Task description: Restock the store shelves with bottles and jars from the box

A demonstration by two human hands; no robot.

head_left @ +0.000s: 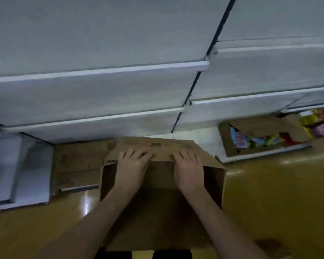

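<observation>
We have one head-worn wide-angle view, looking steeply down and forward from close above the cardboard box (161,212) on the floor (269,202), with the white shelves (101,71) filling the frame toward twelve o'clock.

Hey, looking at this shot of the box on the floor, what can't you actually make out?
Head view only:
- Contents of the box: the interior is dark and both forearms cross it.
- Print on the far flap: blurred.
- Fingertips of the left hand and right hand: smeared by motion.
- Packets in the second box: too blurred to identify.
</observation>
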